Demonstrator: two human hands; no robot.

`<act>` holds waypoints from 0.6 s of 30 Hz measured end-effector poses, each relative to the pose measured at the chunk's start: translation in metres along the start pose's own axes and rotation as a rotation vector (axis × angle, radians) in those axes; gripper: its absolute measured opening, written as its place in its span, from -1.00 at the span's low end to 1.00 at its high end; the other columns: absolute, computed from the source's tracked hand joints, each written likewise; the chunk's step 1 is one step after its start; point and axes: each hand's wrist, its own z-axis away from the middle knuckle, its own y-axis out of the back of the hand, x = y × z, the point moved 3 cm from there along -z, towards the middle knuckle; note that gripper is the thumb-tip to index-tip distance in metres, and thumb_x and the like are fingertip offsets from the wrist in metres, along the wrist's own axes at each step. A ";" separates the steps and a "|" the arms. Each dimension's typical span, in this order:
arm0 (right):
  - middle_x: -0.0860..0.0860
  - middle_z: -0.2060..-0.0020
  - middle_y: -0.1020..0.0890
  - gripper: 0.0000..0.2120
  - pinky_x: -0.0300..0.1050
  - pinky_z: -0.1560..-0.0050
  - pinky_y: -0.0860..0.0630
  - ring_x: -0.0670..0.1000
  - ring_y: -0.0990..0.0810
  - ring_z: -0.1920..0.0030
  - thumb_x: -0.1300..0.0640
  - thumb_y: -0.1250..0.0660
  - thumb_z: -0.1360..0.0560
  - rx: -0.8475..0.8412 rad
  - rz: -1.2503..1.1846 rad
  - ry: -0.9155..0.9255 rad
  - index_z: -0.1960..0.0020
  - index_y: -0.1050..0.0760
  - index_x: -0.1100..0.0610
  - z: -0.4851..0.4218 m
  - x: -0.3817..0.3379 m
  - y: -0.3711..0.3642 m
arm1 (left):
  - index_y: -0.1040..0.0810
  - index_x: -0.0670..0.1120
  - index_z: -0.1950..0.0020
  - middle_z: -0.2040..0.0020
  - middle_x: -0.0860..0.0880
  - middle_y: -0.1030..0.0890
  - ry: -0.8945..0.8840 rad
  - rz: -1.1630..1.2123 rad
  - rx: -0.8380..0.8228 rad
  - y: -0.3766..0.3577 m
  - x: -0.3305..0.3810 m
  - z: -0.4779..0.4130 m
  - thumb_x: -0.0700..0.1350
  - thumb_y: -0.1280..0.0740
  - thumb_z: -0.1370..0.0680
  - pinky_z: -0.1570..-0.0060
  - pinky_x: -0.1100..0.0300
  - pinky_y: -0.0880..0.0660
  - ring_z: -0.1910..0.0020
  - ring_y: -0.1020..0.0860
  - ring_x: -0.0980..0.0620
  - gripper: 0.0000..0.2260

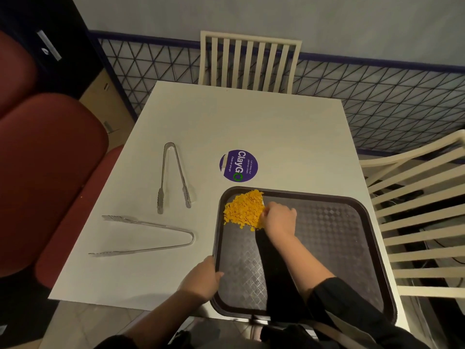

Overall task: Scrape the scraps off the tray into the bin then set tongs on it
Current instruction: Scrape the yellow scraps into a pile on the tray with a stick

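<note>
Left hand (pixel 201 280), closest to me, grips the tray (pixel 377 222) at its near-left rim, thumb over the lip, the other fingers hidden beneath. The tray's near edge hangs over the near edge of the table (pixel 276 127). Farther in, my right hand (pixel 279 219) rests knuckles-up on the tray floor with its fingers curled. Whether they pinch a scraper I cannot tell.

The scraps (pixel 242 210) are heaped just left of those fingers, touching them, in the tray's far-left corner, so I judge they still have to go out. I see no bin.

Left of the tray, the near tongs (pixel 141 235) lie crosswise, hinge toward the tray and nearer my left hand. The far tongs (pixel 173 177) point their tips toward me.
</note>
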 end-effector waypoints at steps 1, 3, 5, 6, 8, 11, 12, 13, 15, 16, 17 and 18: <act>0.10 0.08 -0.67 -0.80 -0.02 -0.08 -0.32 0.15 -0.59 0.01 0.14 -0.17 -0.52 0.011 0.008 0.001 0.03 -0.57 0.12 0.001 0.002 0.002 | -0.40 -0.10 -0.25 -0.18 -0.09 -0.58 0.008 0.008 0.006 0.000 0.000 0.001 -0.01 -0.20 -0.59 -0.09 0.06 -0.55 -0.11 -0.59 -0.08 -0.72; 0.11 0.08 -0.66 -0.80 -0.02 -0.06 -0.31 0.16 -0.58 0.02 0.17 -0.15 -0.52 0.035 0.031 -0.009 0.03 -0.56 0.13 0.004 0.011 0.006 | -0.41 -0.08 -0.24 -0.15 -0.08 -0.59 0.016 0.020 0.031 0.002 0.002 0.004 0.00 -0.19 -0.58 -0.03 0.03 -0.59 -0.03 -0.61 -0.08 -0.73; 0.12 0.08 -0.66 -0.79 -0.03 -0.05 -0.31 0.16 -0.58 0.02 0.18 -0.14 -0.53 0.032 0.050 -0.019 0.02 -0.55 0.14 0.008 0.020 0.007 | -0.42 -0.08 -0.22 -0.12 -0.08 -0.60 0.015 0.022 0.068 0.002 0.002 0.005 0.00 -0.18 -0.58 -0.01 0.02 -0.59 0.00 -0.62 -0.08 -0.73; 0.11 0.08 -0.66 -0.79 -0.03 -0.06 -0.31 0.16 -0.58 0.01 0.18 -0.13 -0.54 0.023 0.051 -0.026 0.01 -0.55 0.13 0.011 0.024 0.007 | -0.43 -0.08 -0.21 -0.10 -0.08 -0.61 0.020 0.027 0.088 0.002 0.002 0.007 0.00 -0.18 -0.58 -0.02 0.02 -0.59 0.00 -0.62 -0.08 -0.74; 0.11 0.06 -0.67 -0.77 -0.02 -0.07 -0.32 0.16 -0.58 0.00 0.17 -0.13 -0.55 0.007 0.041 -0.038 -0.01 -0.55 0.13 0.014 0.029 0.006 | -0.44 -0.08 -0.18 -0.07 -0.08 -0.62 0.035 0.058 0.129 0.000 0.004 0.010 -0.02 -0.17 -0.58 -0.04 0.03 -0.56 -0.02 -0.60 -0.08 -0.77; 0.11 0.03 -0.67 -0.77 -0.02 -0.09 -0.34 0.15 -0.58 -0.02 0.11 -0.15 -0.57 -0.024 0.008 -0.049 -0.03 -0.57 0.12 0.015 0.030 0.006 | -0.44 -0.09 -0.09 0.02 -0.09 -0.62 0.055 0.161 0.204 -0.003 0.007 0.015 -0.06 -0.17 -0.58 -0.02 -0.01 -0.56 0.03 -0.60 -0.11 -0.84; 0.11 0.02 -0.67 -0.76 -0.02 -0.10 -0.34 0.15 -0.58 -0.04 0.07 -0.16 -0.58 -0.049 -0.008 -0.054 -0.04 -0.58 0.11 0.014 0.029 0.007 | -0.42 -0.10 -0.04 0.05 -0.10 -0.60 0.067 0.228 0.224 -0.004 0.007 0.016 -0.09 -0.17 -0.58 0.00 -0.02 -0.56 0.07 -0.59 -0.12 -0.88; 0.10 0.01 -0.67 -0.75 -0.03 -0.11 -0.35 0.15 -0.59 -0.05 0.03 -0.18 -0.58 -0.080 -0.033 -0.055 -0.04 -0.59 0.11 0.013 0.028 0.008 | -0.39 -0.10 0.00 0.08 -0.11 -0.58 0.090 0.299 0.232 -0.005 0.008 0.017 -0.11 -0.17 -0.58 0.02 -0.02 -0.56 0.10 -0.58 -0.11 -0.92; 0.10 0.02 -0.67 -0.74 -0.02 -0.13 -0.40 0.15 -0.60 -0.05 0.02 -0.18 -0.58 -0.144 -0.129 -0.039 -0.02 -0.62 0.10 0.013 0.027 0.012 | -0.38 -0.10 -0.02 0.07 -0.11 -0.57 0.147 0.447 0.215 -0.007 0.010 0.018 -0.12 -0.19 -0.56 -0.02 -0.06 -0.56 0.10 -0.57 -0.10 -0.92; 0.11 0.02 -0.67 -0.74 -0.02 -0.14 -0.45 0.16 -0.60 -0.05 0.06 -0.18 -0.58 -0.176 -0.180 -0.021 0.00 -0.63 0.10 0.015 0.027 0.014 | -0.40 -0.10 -0.09 0.03 -0.11 -0.58 0.179 0.515 0.197 -0.009 0.012 0.017 -0.11 -0.20 -0.56 -0.07 -0.08 -0.55 0.06 -0.57 -0.11 -0.86; 0.13 0.02 -0.67 -0.73 0.01 -0.15 -0.47 0.18 -0.61 -0.05 0.10 -0.16 -0.57 -0.196 -0.216 0.004 0.01 -0.63 0.11 0.018 0.027 0.017 | -0.41 -0.12 -0.17 -0.02 -0.12 -0.58 0.207 0.562 0.189 -0.011 0.014 0.017 -0.09 -0.18 -0.57 -0.12 -0.08 -0.52 0.00 -0.56 -0.13 -0.79; 0.13 0.01 -0.67 -0.73 0.02 -0.15 -0.49 0.18 -0.61 -0.05 0.13 -0.16 -0.57 -0.202 -0.235 0.028 -0.01 -0.63 0.12 0.022 0.028 0.020 | -0.42 -0.15 -0.22 -0.07 -0.15 -0.57 0.227 0.575 0.196 -0.013 0.016 0.017 -0.06 -0.15 -0.59 -0.16 -0.06 -0.50 -0.06 -0.55 -0.17 -0.73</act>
